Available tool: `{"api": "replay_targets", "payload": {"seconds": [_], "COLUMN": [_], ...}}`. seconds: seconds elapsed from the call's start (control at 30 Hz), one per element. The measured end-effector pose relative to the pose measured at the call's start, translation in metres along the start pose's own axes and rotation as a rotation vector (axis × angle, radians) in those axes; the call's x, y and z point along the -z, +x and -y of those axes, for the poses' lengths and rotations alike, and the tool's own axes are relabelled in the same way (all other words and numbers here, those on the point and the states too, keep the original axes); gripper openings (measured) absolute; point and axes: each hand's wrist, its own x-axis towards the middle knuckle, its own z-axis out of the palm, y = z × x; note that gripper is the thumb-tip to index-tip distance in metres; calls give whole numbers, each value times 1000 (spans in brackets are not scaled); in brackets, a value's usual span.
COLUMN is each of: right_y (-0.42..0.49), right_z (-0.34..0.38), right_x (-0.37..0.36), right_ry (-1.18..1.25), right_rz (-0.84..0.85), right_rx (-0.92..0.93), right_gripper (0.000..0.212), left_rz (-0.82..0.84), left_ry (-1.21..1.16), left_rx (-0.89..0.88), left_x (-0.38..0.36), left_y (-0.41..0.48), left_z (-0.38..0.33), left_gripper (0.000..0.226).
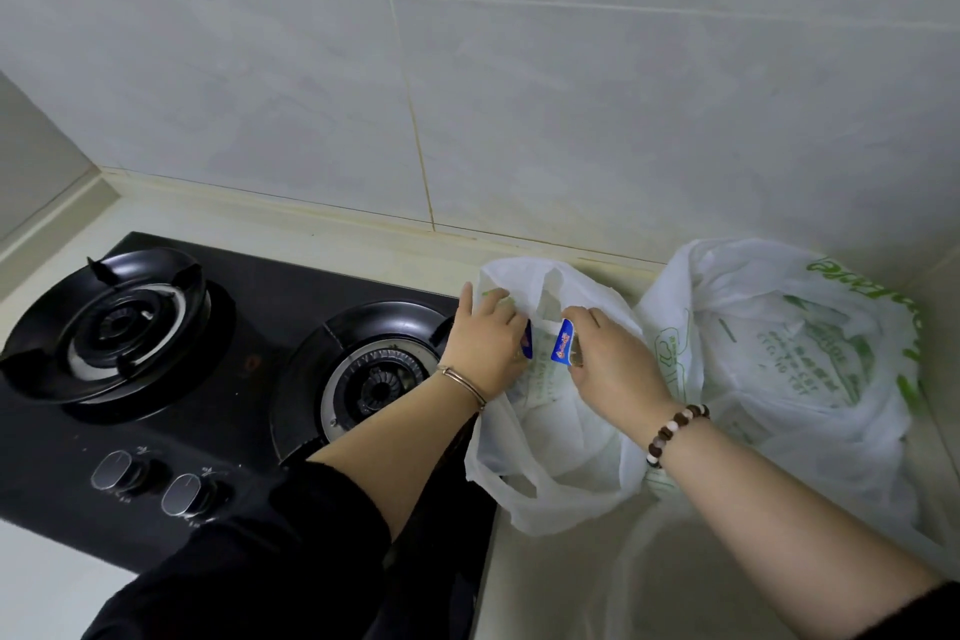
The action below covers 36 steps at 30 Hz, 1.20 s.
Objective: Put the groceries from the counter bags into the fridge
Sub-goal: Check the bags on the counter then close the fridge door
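- Two bare hands are working in the mouth of a thin white plastic bag (550, 437), which is sitting on the pale stone surface (561, 582) just beside a black glass gas hob (249, 359).
- The right hand (613, 364) is curling its fingers round a small blue-and-white labelled pack (562, 342). The pack is standing roughly upright, its long axis pointing up out of the bag, on the thumb side of that hand.
- The left hand (485, 343) is gripping a second blue-edged pack (528, 340). The hand is hiding most of it, so what kind of grocery it is cannot be told.
- Both packs are sitting between the two hands, near each other but apart, over the bag's opening.
- Judgement: the lift is looking like a straight pull upward along each pack's long axis. The loose film and handles are likely to cling or snag.
- A larger white plastic bag with green print (805, 359) is resting against the first on its right and appears to be still holding goods. The right hand is the nearer one to it.
- No fridge is showing in this view.
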Motion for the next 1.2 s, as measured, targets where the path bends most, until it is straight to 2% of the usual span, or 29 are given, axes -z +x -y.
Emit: {"api": "replay_targets", "payload": {"seconds": [0.07,0.1,0.2,0.33,0.5,0.63,0.73,0.9,1.07,1.2], "right_y": [1,2,4,1,-7,-25,-50,-121,-219,-317], "right_z": [1,2,11,38,94,162,224,341,448,530], "right_x": [3,6,14,21,19,9,1,-16,-43,-54], "right_ry": [110,169,344,496,585,633,637,702,749,746], "right_rz": [-9,-9,6,24,43,46,48,170,338,455], "right_rx": [-58,-101,-210,-201,-138,-49,78,311,513,742], "right_gripper": [33,29,28,34,12,12,12,8,18,17], "left_rz": [-200,-249,-168,-138,-170,-280,-360,-498,-668,-721], "left_ry": [-172,-280,-524,-740,-1029,-1016,-1003,-896,-786,-636], "left_rx": [-61,-59,85,356,645,787,896,1112,1346,1504], "left_x": [6,11,36,61,86,103,123,157,192,233], "left_y": [-4,-6,-19,-38,-86,-157,-228,-373,-535,-668], "left_z": [4,5,5,8,36,70,90,104,88,55], "left_gripper": [41,42,42,41,28,12,12,10,10,9]}}
